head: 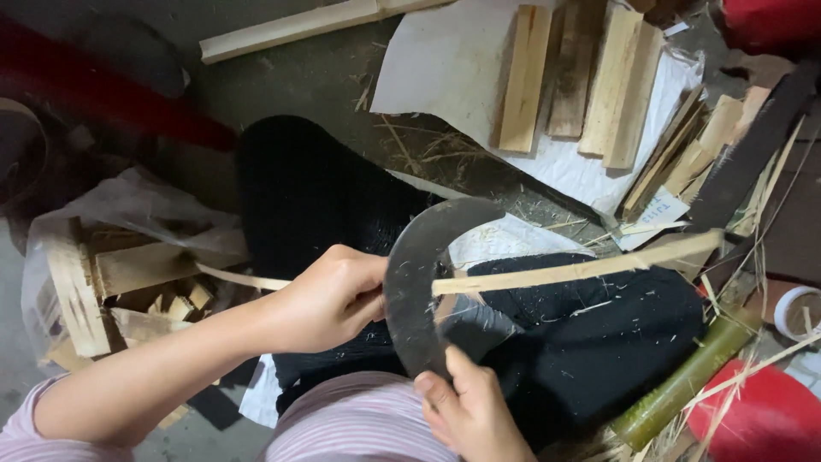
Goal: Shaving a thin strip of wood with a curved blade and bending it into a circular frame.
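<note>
My left hand grips a long thin bamboo strip that runs from the left across my lap to the upper right. My right hand holds the lower end of a curved dark metal blade, shaped like a crescent. The blade's edge rests against the strip just right of my left hand. A thin peeled sliver trails left from behind my left hand. Both hands work over a black cloth spread across my knees.
Several cut wooden slats lie on white paper at the top. A plastic bag with wood offcuts sits at left. A green bamboo tube and red objects lie at lower right, with shavings scattered about.
</note>
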